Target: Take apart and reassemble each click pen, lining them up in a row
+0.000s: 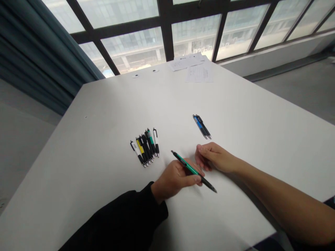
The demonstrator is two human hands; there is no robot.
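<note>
The left hand [176, 177], coming out of a black sleeve [125, 223], lies low on the white bench [91, 167] with its grip closed on a green-and-black plastic click pen [193, 170]. Thumb and fingertips pinch the barrel near its dark lower end. The pen lies slanted, its clip end pointing to about 10 o'clock and its tip to about 4 o'clock, the tip sticking out past the fingers just above the bench.

The right hand [213, 158], on a bare forearm, rests on the bench just at 1 o'clock of the left hand. Its fingers are loosely curled and point to 9 o'clock, towards the pen barrel; they hold nothing. Whether the fingertips touch the pen or the left hand cannot be told.

At 10 o'clock from the left hand, a little apart, lies a row of plastic click pens [145, 146] packed side by side: white, yellow, black and green barrels, all with their tips toward the person. At 12 o'clock from the right hand, near it, two more pens lie touching each other, a pair with blue and dark barrels [202, 126], slanted with tips to about 5 o'clock.

At the far edge of the bench, around 12 o'clock, sit several printed paper sheets [199, 73]. Beyond them stands a dark-framed window [167, 31], with a blue-grey curtain [34, 55] at 10 o'clock.
</note>
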